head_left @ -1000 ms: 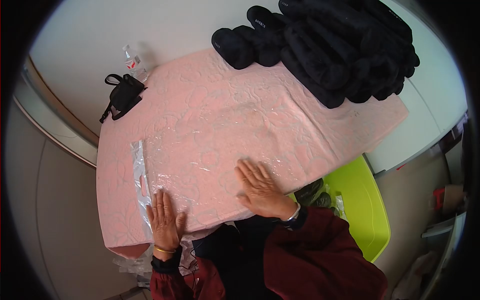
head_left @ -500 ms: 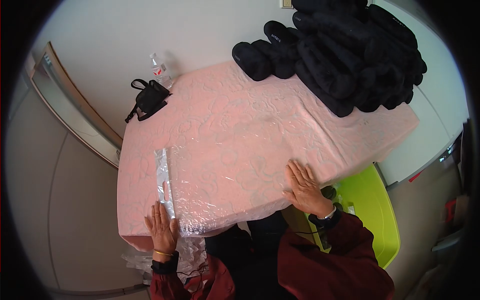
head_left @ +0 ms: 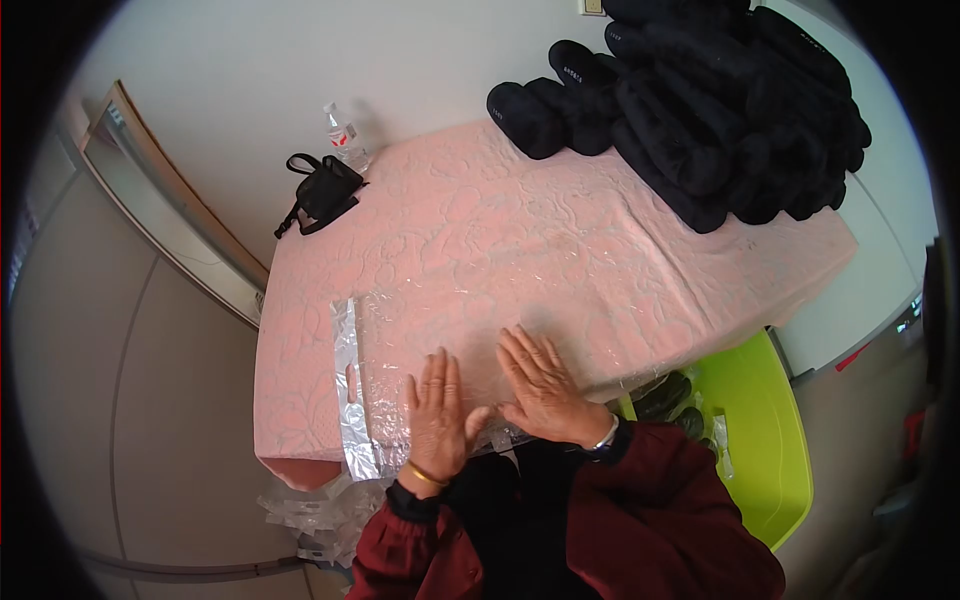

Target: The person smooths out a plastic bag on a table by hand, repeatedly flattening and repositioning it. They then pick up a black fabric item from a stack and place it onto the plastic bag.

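A clear plastic bag (head_left: 400, 330) with a silvery handle strip (head_left: 347, 375) lies flat across the pink tablecloth (head_left: 300, 330). Over its near part rests my left hand (head_left: 438, 422), palm down, fingers stretched out and thumb apart. Close to its right, my right hand (head_left: 545, 385) is also palm down on the clear film, fingers extended. Neither hand grips anything. The handle strip, with an oval cut-out, is left of my left hand. The film's right edge is hard to make out against the cloth.
Black plush neck-pillow-like rolls (head_left: 700, 110) are heaped at the back right. A black pouch (head_left: 325, 190) and a water bottle (head_left: 345, 138) stand at the back left. A lime-green bin (head_left: 765, 440) sits below the table's right side; crumpled clear bags (head_left: 325, 520) hang below the left.
My left hand has moved right, off the handle strip and onto the clear film. My right hand has slid left, so both are now close together. The camera view has shifted slightly.
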A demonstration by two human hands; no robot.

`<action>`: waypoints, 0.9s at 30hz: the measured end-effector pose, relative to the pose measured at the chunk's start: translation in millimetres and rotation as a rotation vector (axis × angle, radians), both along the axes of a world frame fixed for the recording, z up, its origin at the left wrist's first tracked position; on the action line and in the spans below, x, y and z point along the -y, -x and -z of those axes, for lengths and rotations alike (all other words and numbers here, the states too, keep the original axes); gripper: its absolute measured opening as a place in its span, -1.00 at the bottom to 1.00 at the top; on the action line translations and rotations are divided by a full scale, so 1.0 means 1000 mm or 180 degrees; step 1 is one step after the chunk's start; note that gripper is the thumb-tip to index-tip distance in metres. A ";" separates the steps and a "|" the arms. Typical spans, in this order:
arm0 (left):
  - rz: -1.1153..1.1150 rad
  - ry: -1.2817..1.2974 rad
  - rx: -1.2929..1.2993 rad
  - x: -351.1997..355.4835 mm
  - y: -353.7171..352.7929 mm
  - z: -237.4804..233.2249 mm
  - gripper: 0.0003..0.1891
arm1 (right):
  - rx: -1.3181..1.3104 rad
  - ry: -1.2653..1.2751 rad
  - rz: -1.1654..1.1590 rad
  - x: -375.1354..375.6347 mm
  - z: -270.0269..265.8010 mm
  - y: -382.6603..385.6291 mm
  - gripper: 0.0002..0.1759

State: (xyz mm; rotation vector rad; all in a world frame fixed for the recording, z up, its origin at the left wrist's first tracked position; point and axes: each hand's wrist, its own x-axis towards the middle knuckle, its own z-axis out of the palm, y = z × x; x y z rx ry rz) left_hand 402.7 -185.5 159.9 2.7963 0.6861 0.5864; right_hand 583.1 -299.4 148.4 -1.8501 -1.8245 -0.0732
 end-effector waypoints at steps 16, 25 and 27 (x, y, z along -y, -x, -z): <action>-0.0658 -0.0111 -0.0719 -0.068 0.083 0.017 -0.03 | 0.0298 0.0475 0.0460 0.027 0.006 -0.091 -0.03; -0.0870 0.0096 -0.0549 -0.078 0.116 0.017 -0.04 | 0.0348 0.0419 0.0781 0.055 0.015 -0.108 -0.03; -0.0807 -0.0216 -0.0500 -0.058 0.111 0.006 -0.09 | 0.0231 0.0292 0.0630 0.061 0.003 -0.097 -0.04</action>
